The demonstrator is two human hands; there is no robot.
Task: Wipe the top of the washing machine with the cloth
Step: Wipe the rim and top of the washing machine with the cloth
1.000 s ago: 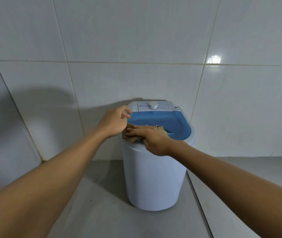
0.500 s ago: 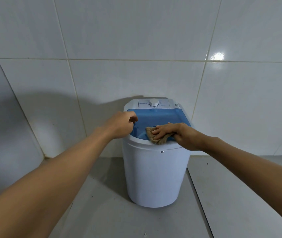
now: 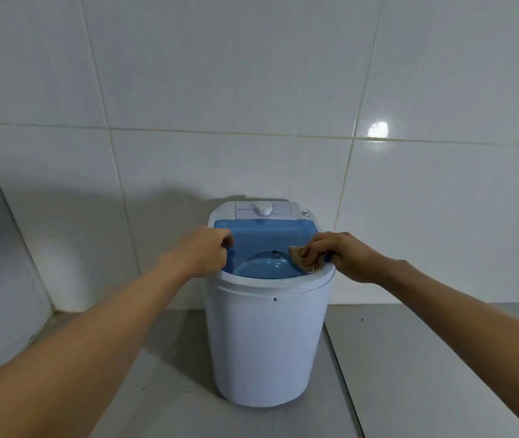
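Observation:
A small white washing machine [image 3: 267, 343] stands on the floor against the tiled wall. Its top has a blue lid [image 3: 267, 240] with a clear round window, and a white control panel with a dial [image 3: 263, 209] at the back. My right hand [image 3: 343, 254] presses a crumpled tan cloth [image 3: 302, 262] on the lid's front right corner, by the rim. My left hand [image 3: 203, 252] is curled over the left rim of the machine, its fingers hooked on the lid's edge.
White tiled walls [image 3: 252, 105] rise behind and to the left, forming a corner at the left. The grey tiled floor [image 3: 425, 374] spreads around the machine, with a grout line running right of its base.
My right hand has slid the cloth from the lid's front left across to the front right corner. My left hand stayed on the left rim. The camera has tilted a little.

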